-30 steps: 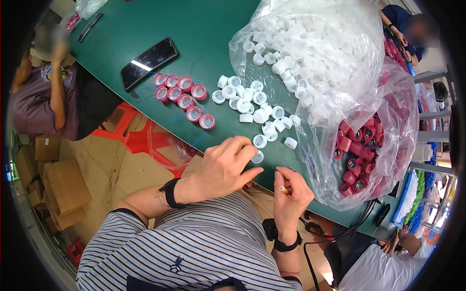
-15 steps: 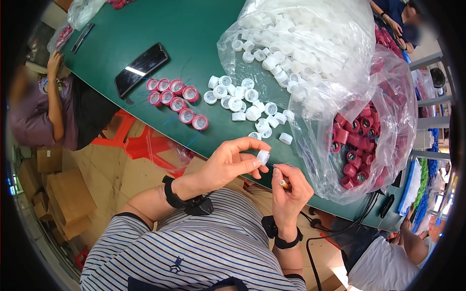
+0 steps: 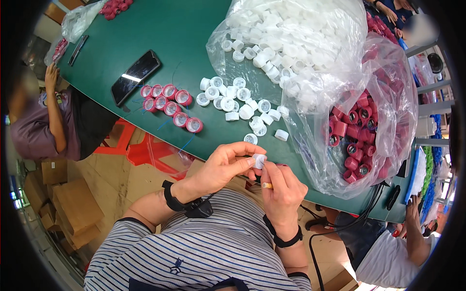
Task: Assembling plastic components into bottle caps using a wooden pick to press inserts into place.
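Between the fingertips of my left hand (image 3: 222,167) is a small white plastic cap (image 3: 259,160), held just over the table's near edge. My right hand (image 3: 285,191) pinches a slim stick-like tool (image 3: 267,185). Its tan end pokes out below the fingers; the tip is hidden. The right fingertips meet the cap's right side. Beyond my hands lies a loose group of similar white caps (image 3: 246,112). To their left stand several dark pink ring-shaped caps (image 3: 172,108) in rows, with thin blue wires trailing from them.
A large clear bag of white caps (image 3: 296,43) spills open on the green table (image 3: 165,26). Beside it sits a clear bag of dark pink caps (image 3: 357,140). A black phone (image 3: 135,77) lies left. Co-workers sit at both sides; a red stool (image 3: 141,153) stands below the edge.
My right hand has moved left and up, bringing its fingertips from beside the white cap to touching it. The cap has turned slightly in my left fingers. The whole view has shifted a little.
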The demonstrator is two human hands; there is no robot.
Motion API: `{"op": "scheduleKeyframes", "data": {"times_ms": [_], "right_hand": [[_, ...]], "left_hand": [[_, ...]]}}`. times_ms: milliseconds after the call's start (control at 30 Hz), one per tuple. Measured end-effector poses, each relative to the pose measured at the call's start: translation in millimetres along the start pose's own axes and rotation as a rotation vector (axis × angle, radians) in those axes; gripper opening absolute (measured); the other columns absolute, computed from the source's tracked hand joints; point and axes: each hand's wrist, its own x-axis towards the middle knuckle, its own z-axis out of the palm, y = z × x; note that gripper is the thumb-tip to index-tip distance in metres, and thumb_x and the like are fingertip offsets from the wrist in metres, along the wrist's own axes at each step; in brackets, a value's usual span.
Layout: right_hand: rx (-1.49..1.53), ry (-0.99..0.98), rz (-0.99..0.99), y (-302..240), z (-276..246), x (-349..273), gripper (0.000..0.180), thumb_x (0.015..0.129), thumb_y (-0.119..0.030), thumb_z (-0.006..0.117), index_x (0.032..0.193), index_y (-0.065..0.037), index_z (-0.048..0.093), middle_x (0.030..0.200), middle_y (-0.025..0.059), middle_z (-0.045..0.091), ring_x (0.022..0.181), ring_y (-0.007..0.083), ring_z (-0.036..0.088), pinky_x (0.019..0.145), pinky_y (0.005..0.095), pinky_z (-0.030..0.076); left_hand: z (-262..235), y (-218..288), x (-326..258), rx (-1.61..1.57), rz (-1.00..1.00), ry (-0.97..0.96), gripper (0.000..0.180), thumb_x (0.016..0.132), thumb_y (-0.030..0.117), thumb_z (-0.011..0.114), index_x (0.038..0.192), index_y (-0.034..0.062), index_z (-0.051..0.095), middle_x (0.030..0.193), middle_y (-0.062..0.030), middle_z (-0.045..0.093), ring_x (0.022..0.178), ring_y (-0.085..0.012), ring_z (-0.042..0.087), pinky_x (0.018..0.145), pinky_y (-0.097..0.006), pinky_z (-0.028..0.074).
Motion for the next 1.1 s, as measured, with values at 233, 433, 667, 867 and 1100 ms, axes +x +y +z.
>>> {"op": "scheduleKeyframes", "data": {"times_ms": [233,433,667,867,1100], "right_hand": [[0.161,0.013,0.125,-1,-1,2,0.017,0.076,-0.002,0.073,0.092,-0.007,0.067,0.077,0.0078,0.062,0.061,0.0250,0.061,0.053,0.0335,0.048],[0.188,-0.015,0.134,0,-1,1,0.017,0.077,-0.001,0.073,0.092,-0.006,0.067,0.079,0.0096,0.063,0.063,0.0261,0.062,0.054,0.0338,0.049],[0.227,0.058,0.145,1,1,2,0.018,0.075,0.001,0.074,0.090,-0.006,0.068,0.077,0.0095,0.064,0.060,0.0242,0.062,0.053,0.0314,0.049],[0.290,0.027,0.243,-3,-5,4,0.016,0.074,0.003,0.073,0.087,-0.006,0.068,0.076,0.0079,0.064,0.059,0.0209,0.063,0.051,0.0290,0.050],[0.311,-0.002,0.253,-5,-3,3,0.015,0.074,0.002,0.073,0.084,-0.006,0.067,0.074,0.0065,0.063,0.054,0.0190,0.059,0.046,0.0279,0.047]], "left_hand": [[16,9,-1,0.438,0.268,0.148,0.021,0.092,0.002,0.061,0.112,0.0002,0.064,0.110,-0.0086,0.061,0.082,-0.0111,0.063,0.065,-0.026,0.056],[15,7,-1,0.996,0.508,0.210,0.017,0.083,-0.003,0.067,0.100,0.0020,0.067,0.106,-0.0118,0.060,0.079,-0.0142,0.064,0.059,-0.024,0.053],[11,10,-1,0.212,-0.049,0.064,0.019,0.092,0.002,0.059,0.111,-0.0005,0.062,0.108,-0.0072,0.061,0.082,-0.0133,0.063,0.059,-0.024,0.051],[3,15,1,-0.079,-0.034,-0.045,0.027,0.099,0.011,0.055,0.123,-0.0013,0.055,0.110,-0.0084,0.064,0.086,-0.0105,0.064,0.076,-0.025,0.054],[-5,6,4,-0.075,-0.096,-0.117,0.031,0.100,0.009,0.052,0.129,-0.0027,0.051,0.123,-0.0128,0.060,0.101,-0.0162,0.062,0.088,-0.030,0.052]]}}
